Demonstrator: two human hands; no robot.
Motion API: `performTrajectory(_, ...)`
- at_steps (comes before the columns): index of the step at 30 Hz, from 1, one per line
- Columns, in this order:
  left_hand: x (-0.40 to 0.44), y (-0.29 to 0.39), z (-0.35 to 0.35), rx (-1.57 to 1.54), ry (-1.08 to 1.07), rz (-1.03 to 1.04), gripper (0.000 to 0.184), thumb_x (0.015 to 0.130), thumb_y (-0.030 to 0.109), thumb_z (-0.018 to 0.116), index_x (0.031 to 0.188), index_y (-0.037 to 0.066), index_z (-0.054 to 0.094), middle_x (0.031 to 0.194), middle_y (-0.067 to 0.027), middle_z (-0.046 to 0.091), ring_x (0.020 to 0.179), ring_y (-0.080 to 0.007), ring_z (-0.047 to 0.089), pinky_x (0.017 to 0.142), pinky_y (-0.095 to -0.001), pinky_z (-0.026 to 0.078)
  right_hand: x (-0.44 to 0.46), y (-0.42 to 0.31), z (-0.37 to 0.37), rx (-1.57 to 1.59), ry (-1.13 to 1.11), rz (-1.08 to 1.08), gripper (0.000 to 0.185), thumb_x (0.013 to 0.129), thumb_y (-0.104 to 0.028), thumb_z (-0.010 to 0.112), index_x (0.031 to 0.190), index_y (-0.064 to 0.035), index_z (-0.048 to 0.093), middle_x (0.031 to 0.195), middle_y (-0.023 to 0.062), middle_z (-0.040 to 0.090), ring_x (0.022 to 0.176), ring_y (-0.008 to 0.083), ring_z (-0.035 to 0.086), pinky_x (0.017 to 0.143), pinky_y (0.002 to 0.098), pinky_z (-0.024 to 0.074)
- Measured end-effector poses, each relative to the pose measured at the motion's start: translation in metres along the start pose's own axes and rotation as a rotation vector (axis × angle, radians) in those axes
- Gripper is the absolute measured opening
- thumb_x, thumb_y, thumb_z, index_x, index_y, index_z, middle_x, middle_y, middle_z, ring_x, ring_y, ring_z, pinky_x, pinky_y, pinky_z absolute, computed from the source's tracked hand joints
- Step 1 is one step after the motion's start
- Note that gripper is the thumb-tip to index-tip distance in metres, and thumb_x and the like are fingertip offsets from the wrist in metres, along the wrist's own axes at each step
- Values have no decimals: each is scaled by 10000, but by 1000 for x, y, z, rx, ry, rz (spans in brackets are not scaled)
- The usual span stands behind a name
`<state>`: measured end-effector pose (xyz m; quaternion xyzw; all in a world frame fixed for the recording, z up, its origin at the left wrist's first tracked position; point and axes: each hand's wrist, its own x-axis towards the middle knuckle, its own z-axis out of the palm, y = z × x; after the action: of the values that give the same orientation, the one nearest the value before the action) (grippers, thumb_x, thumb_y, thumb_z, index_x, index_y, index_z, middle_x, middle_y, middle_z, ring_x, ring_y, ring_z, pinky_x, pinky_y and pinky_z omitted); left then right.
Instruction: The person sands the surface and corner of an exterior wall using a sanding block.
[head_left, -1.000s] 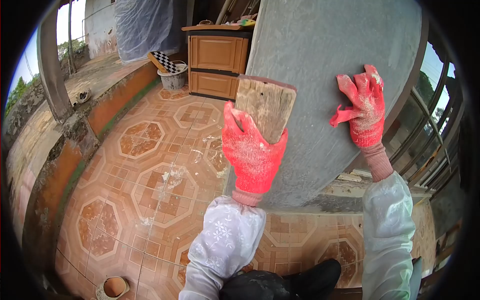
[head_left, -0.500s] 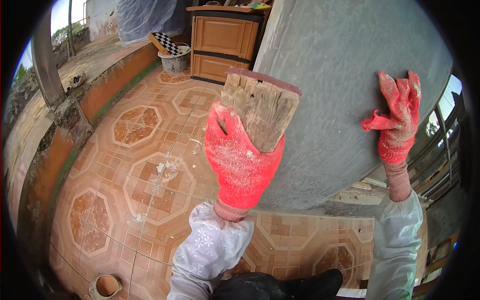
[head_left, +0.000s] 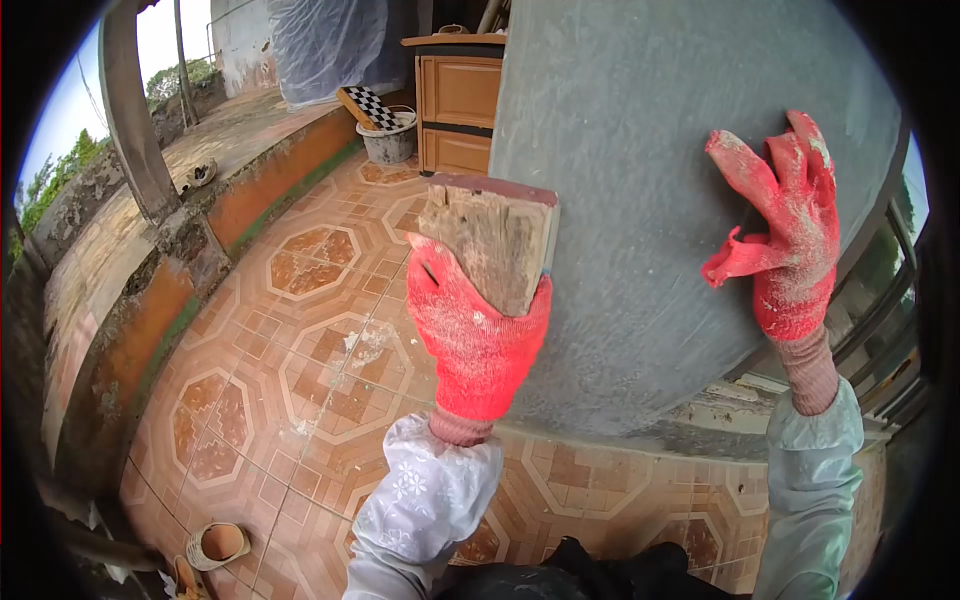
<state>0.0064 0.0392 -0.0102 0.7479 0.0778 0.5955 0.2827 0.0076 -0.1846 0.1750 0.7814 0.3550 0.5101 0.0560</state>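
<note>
left hand [head_left: 475, 340]: closed around wooden block [head_left: 490, 245], at left edge of grey wall [head_left: 640, 280] | right hand [head_left: 800, 240]: fingers spread, nothing visibly held, by wall | progress: seemingly mid-work; wall mostly even, remainder unclear

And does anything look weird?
Yes: white splotches mark the tiled floor like a spill, the checkered board sits tilted at the bucket, and the wooden block in the left hand looks worn and rough.

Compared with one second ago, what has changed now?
In view, the left hand has shifted left and slightly lower, the right hand rightward, so they are further apart. Nothing was taken or let go: the left still grips the wooden block. The bucket remains beside the cabinet.
</note>
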Motion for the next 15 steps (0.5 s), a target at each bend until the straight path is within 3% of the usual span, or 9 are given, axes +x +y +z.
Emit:
performTrajectory(3,1,10,3,93,51,-64,1043,673,351,877,1425,-113,322,1280,-305,491,1159,-507,514,982,-561,435,-11,11,-5,67,-134,-111,795,518,-174,789,1302,-129,663,1035,110,500,1252,366,463,1040,391,429)
performTrajectory(5,-41,-10,7,190,-61,-114,1089,667,379,882,1444,-120,305,1359,-320,446,1261,-508,457,1063,-556,396,-14,22,-7,-3,-135,-246,798,611,-242,811,1375,-184,588,1094,82,490,1166,324,456,875,422,479)
performTrajectory(7,-89,-34,-1,79,-230,-238,1167,684,399,881,1500,-124,233,1446,-333,385,1337,-498,408,1128,-538,353,-22,27,-3,164,-128,-283,756,661,-286,800,1375,-165,584,1132,90,501,1237,326,446,978,409,444)
performTrajectory(9,-113,-52,-5,124,-247,-240,1194,695,404,878,1518,-127,195,1465,-335,372,1353,-490,400,1143,-526,339,-26,31,4,312,-113,-330,720,711,-331,789,1375,-146,580,1169,98,513,1308,328,435,1081,397,409)
performTrajectory(11,-94,-43,5,127,-263,-272,1223,706,409,875,1536,-129,157,1484,-336,360,1369,-483,392,1159,-515,326,-27,38,6,349,-104,-362,705,736,-353,784,1374,-137,578,1188,102,519,1343,329,430,1133,391,391)
performTrajectory(14,-12,5,-5,90,-90,-202,1199,730,402,863,1542,-123,155,1463,-334,394,1351,-478,406,1153,-503,330,-30,28,6,119,-34,-394,708,759,-405,745,1385,-127,564,1236,105,522,1411,343,390,1208,403,307)
performTrajectory(15,3,14,-8,87,-83,-216,1199,730,402,863,1542,-123,155,1463,-334,394,1351,-478,406,1153,-503,330,-29,26,0,123,-90,-377,721,757,-421,737,1391,-130,558,1237,108,521,1404,344,396,1190,405,328)
